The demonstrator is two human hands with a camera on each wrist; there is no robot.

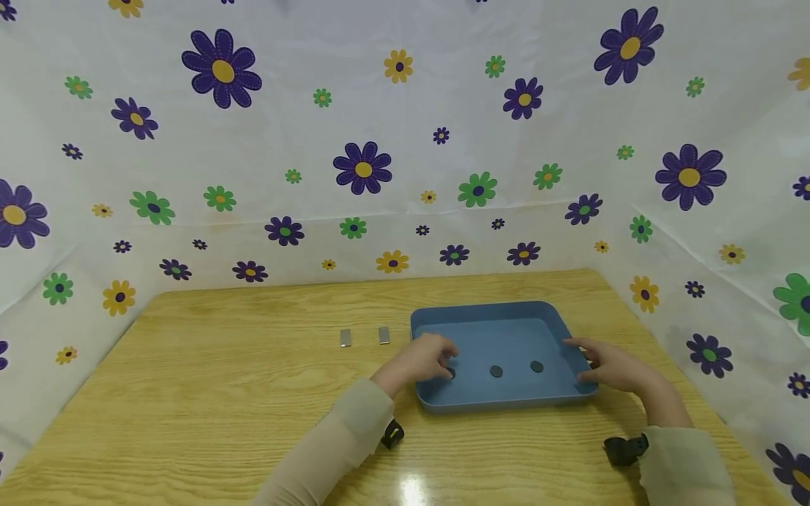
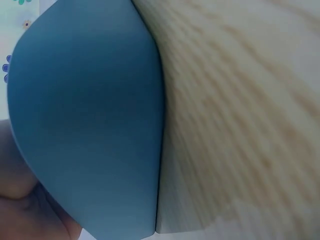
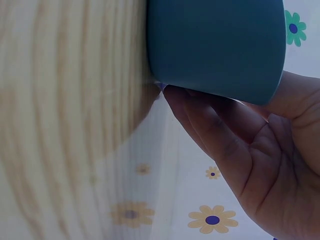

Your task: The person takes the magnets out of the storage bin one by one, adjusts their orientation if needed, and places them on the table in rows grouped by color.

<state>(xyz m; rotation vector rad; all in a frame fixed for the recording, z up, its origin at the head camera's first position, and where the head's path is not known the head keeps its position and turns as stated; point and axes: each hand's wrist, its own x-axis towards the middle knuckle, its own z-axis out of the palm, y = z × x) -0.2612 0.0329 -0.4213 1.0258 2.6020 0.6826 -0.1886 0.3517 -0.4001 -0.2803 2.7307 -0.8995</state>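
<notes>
In the head view, a blue rectangular tray [image 1: 506,405] stands on the wooden table. Two dark round discs, a middle one [image 1: 496,371] and a right one [image 1: 536,367], lie flat on its floor. A third dark disc [image 1: 452,374] is partly hidden by my left hand [image 1: 422,362], which reaches over the tray's left wall. Its loosely bent fingers and thumb stand apart beside that disc. My right hand [image 1: 616,365] grips the tray's right wall; in the right wrist view its thumb is inside the rim and its fingers are outside.
Two small silver-grey rectangular pieces, a left one [image 1: 345,338] and a right one [image 1: 384,335], lie on the table [image 1: 209,379] left of the tray. A white cloth [image 1: 285,126] with printed flowers hangs around the table's back and sides.
</notes>
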